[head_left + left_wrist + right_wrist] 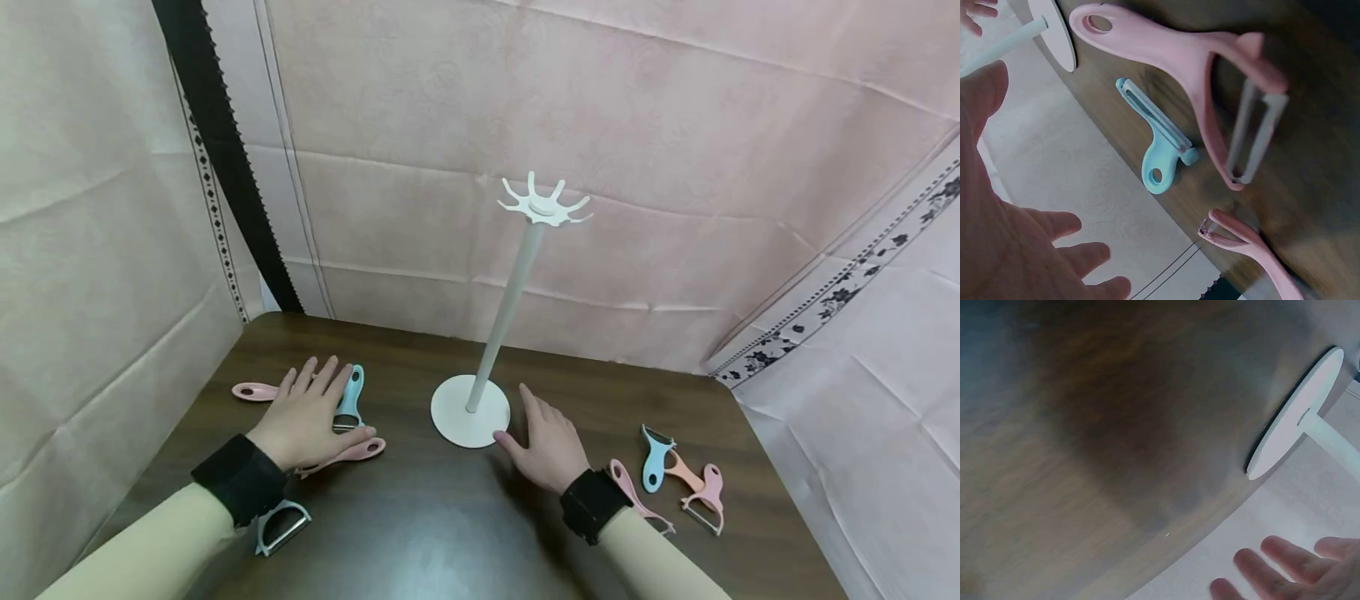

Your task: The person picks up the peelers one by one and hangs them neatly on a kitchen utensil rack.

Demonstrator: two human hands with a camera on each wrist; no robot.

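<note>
My left hand (306, 423), fingers spread, hovers over several peelers on the left side of the table. A pink peeler (1172, 55) lies nearest in the left wrist view, with a light blue peeler (1161, 153) and another pink peeler (1259, 250) beyond it. Below my left wrist lies a light blue peeler (262, 533), its handle hidden by the arm. Nothing is in my right hand (551, 450), which has its fingers extended beside the round base (453, 417) of a white stand. The stand's slim post (510, 300) carries a hook rack (546, 208) on top.
On the right of the brown table (420, 533) lie a light blue peeler (655, 462), an orange peeler (684, 472) and two pink ones, one pink peeler (624, 479) partly behind my right wrist. Pale cloth (420, 108) hangs behind the table and along both sides.
</note>
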